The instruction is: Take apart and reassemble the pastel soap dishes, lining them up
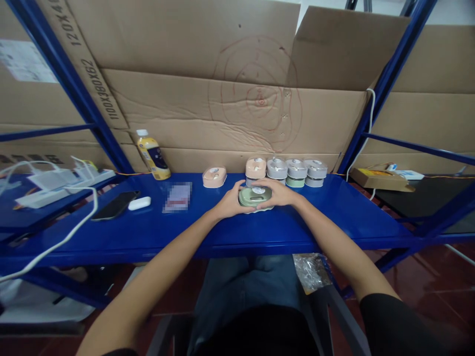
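Observation:
A small green box with a clear lid (255,196) is between my two hands, over the middle of the blue shelf. My left hand (233,201) curls round its left side, and my right hand (279,193) grips the right side. Something pale shows just under the box's lower edge; I cannot make out what. Behind my hands stand stacked lidded boxes in a row: a pink one (256,167), a grey one (276,168), a green-bottomed stack (296,171) and another grey stack (315,172). A single pink box (214,177) sits apart, left of them.
On the blue shelf (208,232) to the left are a yellow bottle (153,156), a blurred-out flat packet (177,198), a white case (139,203) and a dark phone (116,205). A white cable (74,232) crosses the left end. Cardboard (178,109) backs the shelf.

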Action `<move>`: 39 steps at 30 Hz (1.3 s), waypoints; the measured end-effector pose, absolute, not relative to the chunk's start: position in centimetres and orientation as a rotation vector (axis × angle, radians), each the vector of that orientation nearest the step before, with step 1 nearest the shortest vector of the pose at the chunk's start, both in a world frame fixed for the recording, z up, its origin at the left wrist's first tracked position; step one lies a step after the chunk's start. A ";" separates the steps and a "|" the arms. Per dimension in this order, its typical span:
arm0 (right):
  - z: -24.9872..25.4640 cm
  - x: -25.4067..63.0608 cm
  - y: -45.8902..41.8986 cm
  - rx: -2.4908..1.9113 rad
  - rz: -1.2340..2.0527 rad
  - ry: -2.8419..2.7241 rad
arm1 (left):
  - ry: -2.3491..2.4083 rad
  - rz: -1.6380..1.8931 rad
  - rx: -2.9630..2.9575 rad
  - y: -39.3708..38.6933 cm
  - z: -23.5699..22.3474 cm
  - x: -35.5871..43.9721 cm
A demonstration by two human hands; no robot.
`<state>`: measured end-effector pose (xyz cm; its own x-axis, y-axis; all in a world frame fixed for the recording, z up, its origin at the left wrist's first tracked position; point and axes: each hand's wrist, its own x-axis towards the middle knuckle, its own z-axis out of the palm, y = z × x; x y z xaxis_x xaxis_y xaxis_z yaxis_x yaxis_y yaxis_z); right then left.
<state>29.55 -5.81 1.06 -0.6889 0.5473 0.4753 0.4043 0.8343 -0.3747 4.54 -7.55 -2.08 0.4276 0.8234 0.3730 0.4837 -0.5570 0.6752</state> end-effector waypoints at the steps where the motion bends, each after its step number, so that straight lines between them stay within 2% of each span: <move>1: 1.0 29.4 -5.7 -0.692 0.319 -2.429 | 1.092 0.949 2.206 -7.5 -2.0 4.6; 18: -0.8 29.4 -5.1 -0.806 0.347 -2.430 | 0.990 0.814 2.518 -9.2 -1.3 3.2; 26: -1.4 28.9 -5.3 -1.102 0.178 -2.242 | 1.711 0.744 2.856 -12.7 -1.2 -0.3; 31: -1.2 29.0 -5.4 -1.110 0.160 -2.164 | 1.925 0.502 2.873 -9.2 0.1 1.0; 36: -1.3 29.5 -5.0 -1.093 0.154 -2.133 | 1.978 0.421 2.829 -3.8 0.8 2.8; 39: -1.4 29.4 -4.9 -1.085 0.162 -2.121 | 2.043 0.493 2.745 -1.7 0.9 2.7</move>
<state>29.42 -4.94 -1.44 -0.3723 0.7446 0.5541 0.6516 0.6348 -0.4153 2.69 -1.67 0.88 0.2792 0.8711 0.4040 0.9595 -0.2695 -0.0819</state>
